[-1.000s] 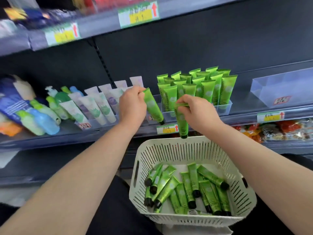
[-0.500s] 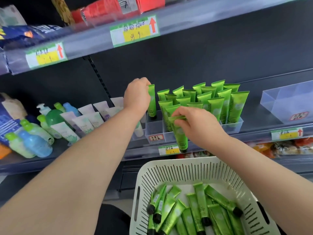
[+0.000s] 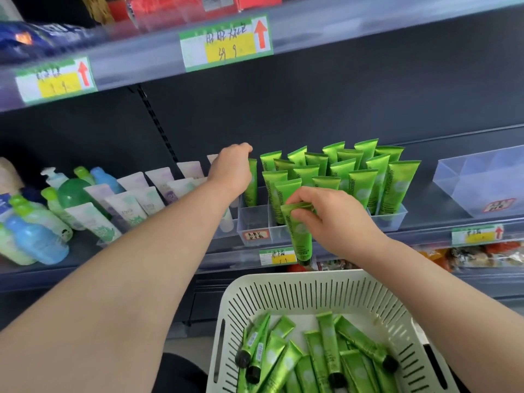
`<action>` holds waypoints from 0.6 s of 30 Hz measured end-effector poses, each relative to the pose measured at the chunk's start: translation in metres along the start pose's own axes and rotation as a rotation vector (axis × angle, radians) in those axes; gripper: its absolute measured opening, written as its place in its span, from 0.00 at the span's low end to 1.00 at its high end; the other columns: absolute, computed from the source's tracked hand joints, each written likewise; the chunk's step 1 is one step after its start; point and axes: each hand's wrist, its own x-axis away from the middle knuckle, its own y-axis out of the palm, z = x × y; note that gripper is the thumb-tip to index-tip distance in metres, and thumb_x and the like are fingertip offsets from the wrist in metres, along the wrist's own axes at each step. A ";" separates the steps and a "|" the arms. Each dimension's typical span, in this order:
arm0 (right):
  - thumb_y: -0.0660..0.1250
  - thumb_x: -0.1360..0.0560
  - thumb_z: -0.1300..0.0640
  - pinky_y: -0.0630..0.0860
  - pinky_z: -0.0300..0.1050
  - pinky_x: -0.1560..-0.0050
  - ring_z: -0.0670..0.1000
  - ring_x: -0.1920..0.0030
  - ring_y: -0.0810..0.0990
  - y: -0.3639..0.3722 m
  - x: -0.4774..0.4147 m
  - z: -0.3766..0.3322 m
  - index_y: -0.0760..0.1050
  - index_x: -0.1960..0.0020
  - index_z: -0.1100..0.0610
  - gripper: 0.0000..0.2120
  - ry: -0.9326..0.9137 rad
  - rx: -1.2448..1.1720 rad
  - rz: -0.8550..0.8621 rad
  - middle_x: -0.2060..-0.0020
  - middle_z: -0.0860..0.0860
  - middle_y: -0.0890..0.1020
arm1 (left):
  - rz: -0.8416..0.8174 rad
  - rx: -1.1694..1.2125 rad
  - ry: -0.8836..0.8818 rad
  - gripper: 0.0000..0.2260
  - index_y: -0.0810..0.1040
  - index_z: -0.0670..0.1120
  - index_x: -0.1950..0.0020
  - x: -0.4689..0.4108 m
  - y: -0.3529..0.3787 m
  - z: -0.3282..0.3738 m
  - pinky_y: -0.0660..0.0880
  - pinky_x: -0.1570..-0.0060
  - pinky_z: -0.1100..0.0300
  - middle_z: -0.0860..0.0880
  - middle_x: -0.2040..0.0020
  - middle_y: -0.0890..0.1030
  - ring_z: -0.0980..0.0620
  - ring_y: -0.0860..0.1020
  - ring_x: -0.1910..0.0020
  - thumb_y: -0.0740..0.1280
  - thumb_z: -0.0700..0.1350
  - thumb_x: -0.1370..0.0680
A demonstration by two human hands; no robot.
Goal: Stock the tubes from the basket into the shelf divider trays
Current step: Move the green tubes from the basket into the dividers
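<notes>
A cream slotted basket (image 3: 283, 290) sits low in front of me with several green tubes (image 3: 326, 355) lying in it. On the middle shelf a clear divider tray (image 3: 253, 219) holds several green tubes standing cap-down (image 3: 354, 177). My left hand (image 3: 232, 171) reaches over the tray's leftmost lane and holds an upright green tube (image 3: 251, 185) standing at the back of that lane. My right hand (image 3: 326, 217) pinches the top of another green tube (image 3: 300, 236), which hangs cap-down in front of the tray.
White and lilac tubes (image 3: 136, 205) and blue and green bottles (image 3: 37, 236) fill the shelf to the left. An empty clear tray (image 3: 479, 180) stands at the right. The shelf above (image 3: 340, 32) overhangs, with price tags on its edge. Snack packs (image 3: 467, 256) lie on the lower shelf.
My left hand has carried its tube from a tilt in front of the shelf up and back into the tray's left lane, upright. My right hand has stayed in front of the tray with its tube.
</notes>
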 end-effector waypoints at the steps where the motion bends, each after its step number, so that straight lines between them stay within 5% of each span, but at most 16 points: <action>1: 0.64 0.22 0.55 0.76 0.45 0.60 0.44 0.61 0.77 -0.001 -0.001 -0.002 0.77 0.44 0.49 0.08 -0.001 0.002 0.005 0.57 0.43 0.82 | 0.005 -0.003 0.016 0.24 0.69 0.47 0.28 0.003 -0.003 0.000 0.71 0.49 0.52 0.45 0.31 0.72 0.42 0.72 0.35 0.61 0.32 0.22; 5: 0.63 0.22 0.54 0.74 0.44 0.60 0.41 0.66 0.71 -0.007 -0.007 -0.015 0.77 0.42 0.49 0.10 0.007 0.020 0.026 0.55 0.45 0.82 | 0.045 0.020 0.063 0.25 0.68 0.45 0.28 0.017 -0.019 -0.004 0.71 0.42 0.50 0.45 0.31 0.71 0.42 0.72 0.35 0.62 0.31 0.24; 13: 0.63 0.22 0.55 0.74 0.45 0.60 0.45 0.69 0.70 -0.019 -0.028 -0.046 0.76 0.44 0.50 0.09 0.021 0.023 0.122 0.57 0.47 0.81 | 0.138 0.125 0.070 0.20 0.75 0.45 0.34 0.063 -0.042 -0.026 0.72 0.44 0.53 0.47 0.33 0.74 0.46 0.72 0.36 0.62 0.31 0.23; 18: 0.62 0.22 0.56 0.73 0.47 0.55 0.52 0.54 0.76 -0.018 -0.054 -0.066 0.76 0.46 0.50 0.08 0.026 0.051 0.176 0.54 0.46 0.80 | 0.107 0.105 0.162 0.18 0.80 0.48 0.41 0.091 -0.038 -0.042 0.73 0.46 0.52 0.50 0.38 0.77 0.48 0.72 0.37 0.61 0.31 0.24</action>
